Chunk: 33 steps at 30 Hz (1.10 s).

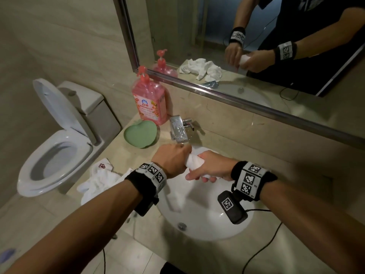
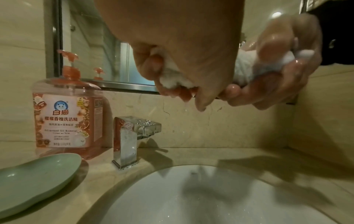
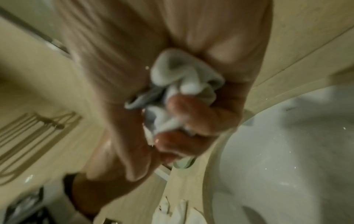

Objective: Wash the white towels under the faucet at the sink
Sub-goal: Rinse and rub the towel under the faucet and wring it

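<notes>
A wet white towel [image 1: 194,162], twisted into a tight roll, is held over the white sink [image 1: 209,224] just in front of the chrome faucet [image 1: 178,129]. My left hand [image 1: 173,157] grips its left end and my right hand [image 1: 212,168] grips its right end, fingers curled round it. In the left wrist view the towel [image 2: 173,80] bulges from my left fist and drops fall from it; the right hand [image 2: 277,68] is wet and soapy. No stream shows at the faucet [image 2: 132,136]. The right wrist view is blurred, with the towel [image 3: 182,91] bunched in my fingers.
More white towels [image 1: 98,179] lie crumpled on the counter left of the sink. A pink pump bottle [image 1: 149,103] and a green dish [image 1: 141,134] stand behind them beside the faucet. A toilet [image 1: 55,151] with its lid up is at the left. A mirror [image 1: 246,46] backs the counter.
</notes>
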### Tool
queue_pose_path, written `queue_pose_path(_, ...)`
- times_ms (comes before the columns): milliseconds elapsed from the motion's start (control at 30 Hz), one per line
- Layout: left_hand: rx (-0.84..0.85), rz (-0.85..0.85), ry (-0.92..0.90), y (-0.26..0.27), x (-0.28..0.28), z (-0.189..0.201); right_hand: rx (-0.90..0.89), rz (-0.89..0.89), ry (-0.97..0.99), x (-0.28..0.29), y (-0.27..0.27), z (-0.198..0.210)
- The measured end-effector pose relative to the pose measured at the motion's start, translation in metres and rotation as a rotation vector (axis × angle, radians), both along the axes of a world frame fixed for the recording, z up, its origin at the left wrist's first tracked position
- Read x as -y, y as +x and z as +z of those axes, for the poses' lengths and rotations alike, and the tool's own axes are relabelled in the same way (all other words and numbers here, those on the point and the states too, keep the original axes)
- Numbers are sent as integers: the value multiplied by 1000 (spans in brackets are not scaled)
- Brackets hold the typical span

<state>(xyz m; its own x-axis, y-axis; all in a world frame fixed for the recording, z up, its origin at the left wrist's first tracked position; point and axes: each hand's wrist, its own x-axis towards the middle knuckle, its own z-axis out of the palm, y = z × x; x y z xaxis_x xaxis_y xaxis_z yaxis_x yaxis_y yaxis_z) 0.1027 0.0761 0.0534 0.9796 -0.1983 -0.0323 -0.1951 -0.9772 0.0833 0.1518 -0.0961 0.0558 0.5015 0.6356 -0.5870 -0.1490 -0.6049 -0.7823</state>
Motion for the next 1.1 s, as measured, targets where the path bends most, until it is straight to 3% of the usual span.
queue_pose_path(267, -294, -3, 61, 6, 9, -17, 650, 160, -391, -6, -16, -26)
queue_pose_path(567, -547, 118, -47, -4, 22, -44, 943, 308, -524, -3, -30, -67)
queue_pose_path(667, -522, 103, -71, -5, 20, -41, 887, 274, -486, -2, -27, -65)
queue_pose_path(800, -442, 75, -209, 2, 9, -23, 621, 154, -307, 6, -8, -49)
queue_pose_path(967, -438, 155, -818, -1, -4, 13, 577, 87, -146, 21, 1, -23)
queue_pose_path(1100, -190, 387, -1125, -16, -2, 24, 494, -5, 30, 29, -6, -2)
